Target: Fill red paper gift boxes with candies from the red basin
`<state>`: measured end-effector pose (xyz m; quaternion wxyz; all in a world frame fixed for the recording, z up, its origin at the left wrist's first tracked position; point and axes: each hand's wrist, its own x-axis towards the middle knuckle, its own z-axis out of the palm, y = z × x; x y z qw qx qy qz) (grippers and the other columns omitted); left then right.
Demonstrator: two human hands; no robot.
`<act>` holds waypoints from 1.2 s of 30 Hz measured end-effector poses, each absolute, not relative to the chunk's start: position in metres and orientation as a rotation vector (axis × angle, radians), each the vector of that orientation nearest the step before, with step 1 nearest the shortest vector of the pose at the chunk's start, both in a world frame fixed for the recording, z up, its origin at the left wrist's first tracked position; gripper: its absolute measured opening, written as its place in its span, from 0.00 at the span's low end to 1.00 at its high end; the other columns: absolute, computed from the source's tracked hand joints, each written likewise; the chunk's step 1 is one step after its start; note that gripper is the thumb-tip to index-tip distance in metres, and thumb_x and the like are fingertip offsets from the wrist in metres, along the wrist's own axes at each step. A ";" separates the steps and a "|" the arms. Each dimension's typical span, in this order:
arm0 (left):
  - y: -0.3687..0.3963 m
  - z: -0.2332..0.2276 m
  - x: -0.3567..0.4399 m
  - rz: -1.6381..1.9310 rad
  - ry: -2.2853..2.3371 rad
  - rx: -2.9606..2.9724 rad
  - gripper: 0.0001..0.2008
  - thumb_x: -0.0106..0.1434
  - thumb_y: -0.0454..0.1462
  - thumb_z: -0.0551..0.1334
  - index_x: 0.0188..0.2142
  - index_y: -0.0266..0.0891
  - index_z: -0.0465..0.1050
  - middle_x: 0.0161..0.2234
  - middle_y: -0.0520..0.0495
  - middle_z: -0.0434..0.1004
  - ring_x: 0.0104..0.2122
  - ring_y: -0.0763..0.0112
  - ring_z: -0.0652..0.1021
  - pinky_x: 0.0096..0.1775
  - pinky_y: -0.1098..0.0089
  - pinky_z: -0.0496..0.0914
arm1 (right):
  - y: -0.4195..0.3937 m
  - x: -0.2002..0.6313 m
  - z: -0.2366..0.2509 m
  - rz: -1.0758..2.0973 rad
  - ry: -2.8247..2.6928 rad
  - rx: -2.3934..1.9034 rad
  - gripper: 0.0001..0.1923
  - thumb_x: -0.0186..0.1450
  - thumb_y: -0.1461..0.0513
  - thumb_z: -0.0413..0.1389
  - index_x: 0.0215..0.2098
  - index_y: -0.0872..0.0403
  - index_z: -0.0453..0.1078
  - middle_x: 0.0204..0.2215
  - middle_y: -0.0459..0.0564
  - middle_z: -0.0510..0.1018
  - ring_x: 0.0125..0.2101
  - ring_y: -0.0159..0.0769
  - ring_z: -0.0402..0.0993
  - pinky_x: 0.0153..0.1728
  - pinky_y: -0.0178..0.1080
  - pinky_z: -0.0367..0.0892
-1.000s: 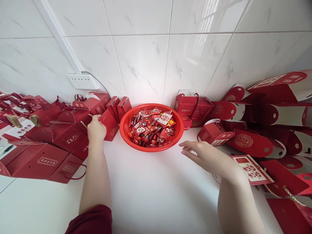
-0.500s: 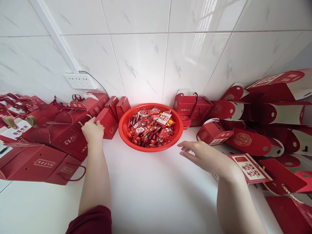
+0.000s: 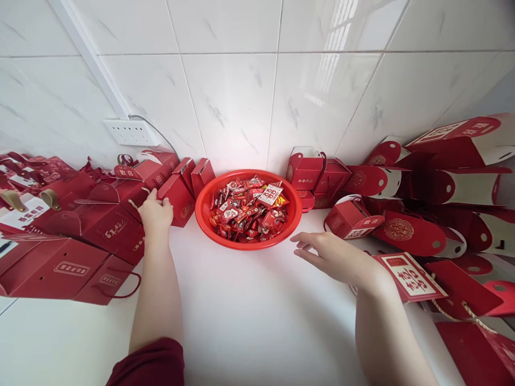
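Note:
On the left, my left hand (image 3: 156, 213) is closed over the top of a red gift box with a twisted rope handle (image 3: 133, 204); the fingertips are partly hidden. Just right of it stands a smaller red box (image 3: 179, 197). My right hand (image 3: 322, 251) hovers over the white tabletop with loosely bent fingers apart, holding nothing. Its fingertips are close to the front right rim of a red plastic basket (image 3: 203, 225). Inside the basket lies a heap of wrapped candies (image 3: 247, 212), mostly in red wrappers.
More closed red boxes (image 3: 68, 268) crowd the left side, with red bags (image 3: 36, 171) behind. Open-topped red boxes (image 3: 410, 228) fill the right side near my right forearm. A tiled wall (image 3: 229, 107) with a socket strip (image 3: 131, 132) rises behind the white table (image 3: 257, 311).
The hands and boxes keep nearly the same places. My right hand has shifted very slightly left, along with a small shift of the whole view.

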<state>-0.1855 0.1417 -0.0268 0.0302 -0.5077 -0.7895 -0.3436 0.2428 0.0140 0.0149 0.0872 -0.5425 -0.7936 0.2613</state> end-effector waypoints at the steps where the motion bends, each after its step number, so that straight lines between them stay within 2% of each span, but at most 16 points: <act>1: 0.142 -0.025 -0.186 -1.048 -2.431 -1.562 0.31 0.65 0.39 0.56 0.65 0.27 0.58 0.37 0.37 0.83 0.54 0.54 0.75 0.60 0.56 0.62 | 0.014 0.242 0.015 0.778 -2.367 -1.613 0.18 0.70 0.56 0.47 0.54 0.51 0.70 0.45 0.50 0.80 0.45 0.43 0.76 0.44 0.41 0.66; 3: 0.140 -0.021 -0.185 -1.027 -2.426 -1.548 0.33 0.63 0.41 0.59 0.64 0.28 0.58 0.36 0.37 0.83 0.54 0.49 0.74 0.58 0.52 0.64 | 0.015 0.241 0.015 0.782 -2.372 -1.615 0.18 0.70 0.56 0.47 0.54 0.51 0.70 0.44 0.50 0.81 0.45 0.44 0.75 0.44 0.42 0.66; 7: 0.131 -0.007 -0.172 -0.995 -2.449 -1.516 0.36 0.61 0.44 0.60 0.66 0.37 0.55 0.38 0.40 0.82 0.50 0.41 0.75 0.51 0.45 0.68 | 0.017 0.243 0.013 0.788 -2.379 -1.626 0.18 0.70 0.56 0.48 0.54 0.51 0.71 0.43 0.50 0.81 0.46 0.44 0.75 0.45 0.42 0.66; 9: 0.126 -0.001 -0.156 -0.992 -2.367 -1.551 0.32 0.62 0.44 0.59 0.65 0.39 0.58 0.41 0.40 0.81 0.50 0.43 0.75 0.50 0.46 0.69 | 0.021 0.246 0.010 0.776 -2.376 -1.632 0.18 0.69 0.56 0.49 0.54 0.52 0.70 0.43 0.51 0.81 0.45 0.44 0.76 0.45 0.41 0.67; 12: 0.123 0.001 -0.120 -0.921 -2.167 -1.693 0.23 0.65 0.45 0.56 0.57 0.41 0.69 0.48 0.39 0.76 0.53 0.49 0.72 0.51 0.54 0.69 | 0.027 0.250 0.005 0.752 -2.350 -1.683 0.19 0.68 0.56 0.51 0.54 0.53 0.70 0.44 0.54 0.81 0.44 0.45 0.77 0.45 0.42 0.67; 15: 0.125 -0.009 -0.085 -0.662 -2.084 -2.036 0.23 0.69 0.45 0.51 0.58 0.41 0.69 0.56 0.39 0.70 0.57 0.53 0.69 0.55 0.59 0.66 | 0.031 0.260 0.007 0.783 -2.289 -1.743 0.19 0.68 0.57 0.51 0.54 0.55 0.70 0.44 0.56 0.80 0.44 0.46 0.77 0.45 0.43 0.68; 17: 0.129 -0.018 -0.071 -0.438 -2.058 -2.284 0.23 0.68 0.45 0.53 0.58 0.42 0.69 0.58 0.41 0.69 0.58 0.56 0.69 0.55 0.63 0.65 | 0.030 0.274 0.011 0.799 -2.193 -1.794 0.19 0.67 0.57 0.52 0.54 0.55 0.70 0.44 0.55 0.80 0.45 0.45 0.77 0.45 0.43 0.69; 20: 0.136 -0.028 -0.065 -0.229 -2.084 -2.429 0.23 0.63 0.48 0.58 0.55 0.45 0.73 0.53 0.42 0.76 0.52 0.53 0.75 0.49 0.64 0.70 | 0.024 0.311 0.016 0.708 -1.935 -1.946 0.17 0.66 0.55 0.52 0.51 0.51 0.72 0.43 0.52 0.81 0.44 0.45 0.77 0.43 0.42 0.70; 22: 0.140 -0.031 -0.067 -0.164 -2.127 -2.425 0.25 0.63 0.51 0.57 0.56 0.43 0.73 0.50 0.40 0.78 0.49 0.50 0.77 0.46 0.62 0.71 | 0.020 0.340 0.016 0.518 -1.682 -2.109 0.16 0.66 0.54 0.51 0.48 0.51 0.73 0.39 0.53 0.82 0.42 0.47 0.77 0.40 0.44 0.70; 24: 0.143 -0.031 -0.069 -0.136 -2.149 -2.417 0.26 0.64 0.52 0.55 0.56 0.42 0.72 0.50 0.38 0.78 0.49 0.50 0.77 0.45 0.61 0.70 | 0.019 0.364 0.011 0.271 -1.480 -2.197 0.16 0.65 0.56 0.51 0.46 0.53 0.74 0.39 0.56 0.81 0.42 0.49 0.77 0.42 0.47 0.69; 27: 0.143 -0.029 -0.069 -0.108 -2.153 -2.427 0.25 0.64 0.52 0.55 0.55 0.44 0.73 0.51 0.40 0.78 0.50 0.50 0.77 0.45 0.62 0.70 | 0.030 0.385 -0.002 -0.003 -1.341 -2.060 0.16 0.65 0.58 0.51 0.47 0.55 0.74 0.46 0.58 0.78 0.44 0.48 0.75 0.49 0.48 0.66; 31: 0.142 -0.028 -0.067 -0.080 -2.158 -2.421 0.25 0.64 0.51 0.54 0.55 0.46 0.72 0.52 0.43 0.77 0.51 0.52 0.76 0.44 0.63 0.70 | 0.053 0.385 -0.018 -0.002 -1.285 -1.888 0.18 0.65 0.57 0.51 0.48 0.55 0.74 0.53 0.58 0.73 0.45 0.44 0.75 0.53 0.46 0.65; 34: 0.144 -0.027 -0.068 -0.064 -2.166 -2.412 0.25 0.64 0.52 0.53 0.55 0.45 0.72 0.52 0.41 0.78 0.51 0.52 0.77 0.43 0.64 0.71 | 0.061 0.381 -0.020 0.029 -1.276 -1.853 0.18 0.65 0.56 0.52 0.49 0.54 0.74 0.55 0.57 0.72 0.54 0.47 0.69 0.56 0.48 0.62; 36: 0.145 -0.027 -0.068 -0.056 -2.171 -2.409 0.27 0.65 0.53 0.53 0.56 0.44 0.72 0.51 0.40 0.78 0.50 0.52 0.77 0.42 0.64 0.71 | 0.061 0.383 -0.017 -0.052 -1.214 -1.827 0.21 0.65 0.56 0.52 0.53 0.55 0.72 0.60 0.58 0.67 0.59 0.47 0.64 0.59 0.48 0.59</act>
